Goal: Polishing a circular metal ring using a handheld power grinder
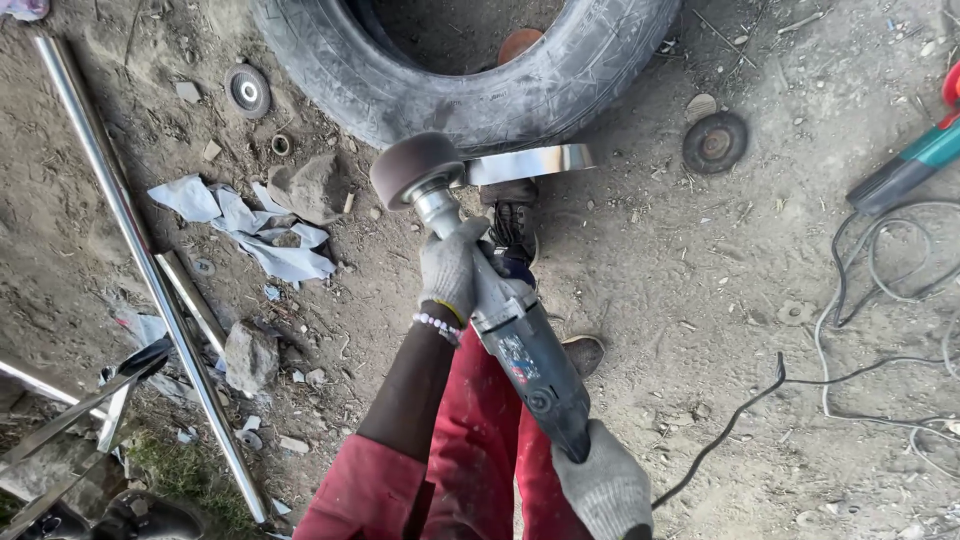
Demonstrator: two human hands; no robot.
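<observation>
- While the grinder [525, 350] runs forward from the body, both gloved hands wrap it: the left hand [450, 270] has its fingers closed round the neck just behind the head, and the right hand [605, 490] has its fingers curled shut on the rear of the barrel, where the cable [740, 410] leaves.
- Just past the left fingertips sits the brown sanding drum [415, 168], and its far side touches the end of a shiny metal strip [530, 162] — the piece being worked, lying against the old tyre [470, 80] beyond the fingers.
- A shoe [512, 225] appears to pin the strip from below, close under the left fingers; it is best kept firm so the strip does not chatter.
- Light, even pressure looks wise here — the drum should be allowed to cut, steered from the left fingers while the right ones only steady the tail.
- The left fingers belong behind the drum's edge, since they sit very near it.
- Trailing behind the right fingers, the cable should stay clear of the feet and the loose wire [880, 270] off to that side.
- Long steel tubes [140, 260] and torn paper [250, 225] lie well away on the left-finger side, out of the drum's path.
</observation>
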